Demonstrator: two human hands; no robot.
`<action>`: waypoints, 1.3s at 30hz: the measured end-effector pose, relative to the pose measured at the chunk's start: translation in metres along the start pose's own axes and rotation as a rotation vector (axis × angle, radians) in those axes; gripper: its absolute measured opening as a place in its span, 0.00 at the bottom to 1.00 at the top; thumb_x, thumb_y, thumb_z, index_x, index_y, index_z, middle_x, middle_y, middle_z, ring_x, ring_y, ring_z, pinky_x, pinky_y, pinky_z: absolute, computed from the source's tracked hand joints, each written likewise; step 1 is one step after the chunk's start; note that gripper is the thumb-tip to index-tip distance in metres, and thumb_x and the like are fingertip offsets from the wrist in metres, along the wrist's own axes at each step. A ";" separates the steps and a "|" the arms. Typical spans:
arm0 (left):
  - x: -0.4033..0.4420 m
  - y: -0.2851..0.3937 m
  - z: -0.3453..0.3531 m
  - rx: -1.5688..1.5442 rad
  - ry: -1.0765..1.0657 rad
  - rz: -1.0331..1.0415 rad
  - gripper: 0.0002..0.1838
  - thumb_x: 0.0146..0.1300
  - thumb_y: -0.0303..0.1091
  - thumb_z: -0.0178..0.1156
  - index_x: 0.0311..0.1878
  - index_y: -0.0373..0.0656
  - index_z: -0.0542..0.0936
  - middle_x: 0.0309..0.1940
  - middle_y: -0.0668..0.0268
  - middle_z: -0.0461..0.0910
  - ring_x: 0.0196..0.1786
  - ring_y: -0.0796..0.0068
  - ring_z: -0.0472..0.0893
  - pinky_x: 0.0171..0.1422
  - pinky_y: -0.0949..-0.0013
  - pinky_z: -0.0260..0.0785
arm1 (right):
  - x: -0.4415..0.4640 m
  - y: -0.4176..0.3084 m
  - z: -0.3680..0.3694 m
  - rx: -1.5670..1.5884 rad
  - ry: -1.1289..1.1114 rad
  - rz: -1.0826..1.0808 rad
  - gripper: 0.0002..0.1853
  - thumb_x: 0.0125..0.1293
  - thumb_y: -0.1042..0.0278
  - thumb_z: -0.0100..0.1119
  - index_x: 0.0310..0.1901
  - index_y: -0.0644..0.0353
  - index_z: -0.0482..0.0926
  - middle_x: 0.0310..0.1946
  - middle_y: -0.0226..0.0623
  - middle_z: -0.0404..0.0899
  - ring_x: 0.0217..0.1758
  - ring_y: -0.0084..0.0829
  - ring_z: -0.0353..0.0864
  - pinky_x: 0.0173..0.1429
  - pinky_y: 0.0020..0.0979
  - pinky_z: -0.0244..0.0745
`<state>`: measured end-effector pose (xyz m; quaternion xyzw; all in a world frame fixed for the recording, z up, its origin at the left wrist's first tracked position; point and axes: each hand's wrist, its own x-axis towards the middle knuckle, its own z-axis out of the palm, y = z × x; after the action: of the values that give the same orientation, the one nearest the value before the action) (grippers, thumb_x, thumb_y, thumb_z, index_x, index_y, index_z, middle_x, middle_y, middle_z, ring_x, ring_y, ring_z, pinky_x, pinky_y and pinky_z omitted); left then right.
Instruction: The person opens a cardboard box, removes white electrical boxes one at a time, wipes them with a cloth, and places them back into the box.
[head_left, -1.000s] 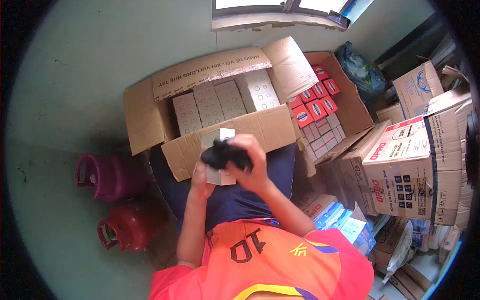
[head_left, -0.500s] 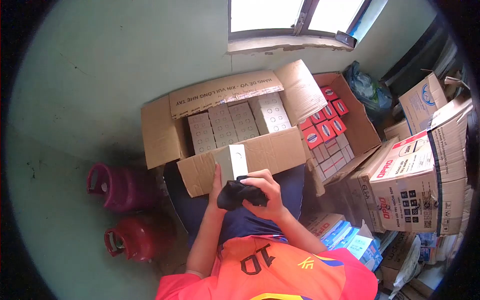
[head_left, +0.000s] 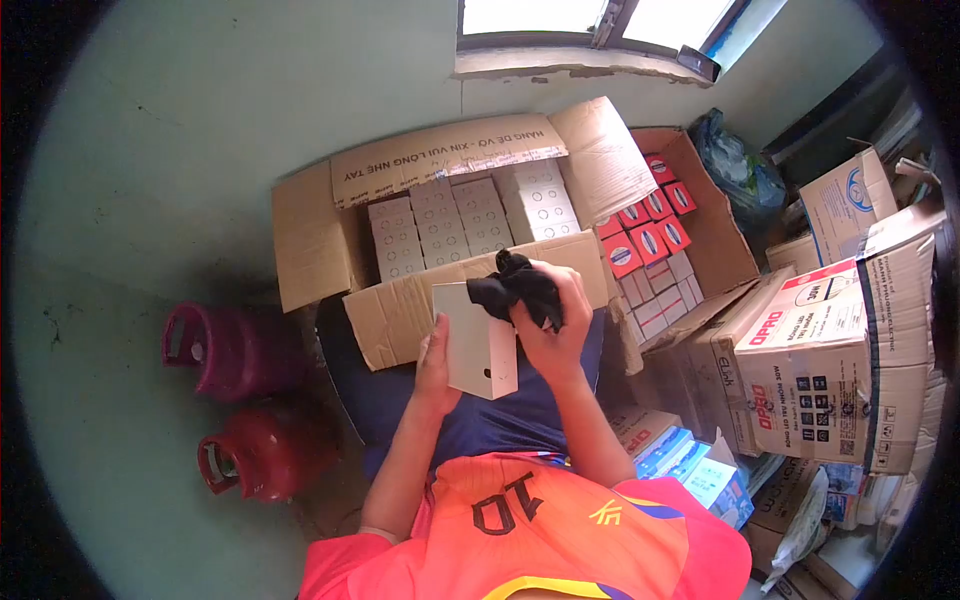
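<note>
My left hand (head_left: 434,368) grips a white box (head_left: 468,345) by its left side, above my lap. In my right hand (head_left: 556,325) a black cloth (head_left: 517,290) is bunched up, lying against the upper right part of that box. Just beyond both hands stands an open cardboard carton (head_left: 390,322), its flaps folded out. Rows of similar white boxes (head_left: 462,225) with round markings fill it.
Right of the carton, a second open carton (head_left: 715,235) holds red and white small boxes (head_left: 640,243). Stacked cartons (head_left: 800,370) rise at the right. A purple gas cylinder (head_left: 235,350) and a red one (head_left: 270,450) stand at the left, by the wall.
The white box has turned, so more of its long face shows. My right hand with the black cloth has moved up from the box's near end to its far end.
</note>
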<state>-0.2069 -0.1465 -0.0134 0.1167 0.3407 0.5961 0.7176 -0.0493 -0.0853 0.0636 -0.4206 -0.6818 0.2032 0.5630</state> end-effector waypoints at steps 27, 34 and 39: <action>0.001 0.022 -0.005 0.324 -0.159 0.157 0.35 0.69 0.55 0.69 0.69 0.41 0.73 0.57 0.65 0.81 0.57 0.75 0.82 0.61 0.68 0.76 | -0.039 0.051 0.024 0.486 -0.513 0.865 0.34 0.82 0.37 0.45 0.76 0.53 0.60 0.69 0.43 0.63 0.74 0.32 0.64 0.73 0.36 0.67; 0.012 0.018 -0.001 0.272 0.121 0.326 0.31 0.72 0.52 0.66 0.67 0.41 0.73 0.57 0.64 0.81 0.57 0.75 0.82 0.59 0.68 0.77 | -0.039 0.014 0.007 1.000 -0.174 0.945 0.36 0.80 0.45 0.53 0.80 0.48 0.52 0.70 0.47 0.66 0.67 0.36 0.73 0.70 0.40 0.71; 0.005 0.010 0.015 0.555 0.125 0.526 0.23 0.76 0.43 0.62 0.65 0.39 0.72 0.58 0.63 0.76 0.59 0.73 0.77 0.65 0.65 0.70 | -0.054 0.000 0.023 0.160 -0.129 0.261 0.41 0.74 0.61 0.67 0.81 0.57 0.56 0.62 0.42 0.76 0.61 0.25 0.79 0.64 0.31 0.74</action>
<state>-0.2051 -0.1359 0.0018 0.3533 0.4904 0.6510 0.4592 -0.0701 -0.1242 0.0254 -0.4455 -0.6379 0.3548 0.5184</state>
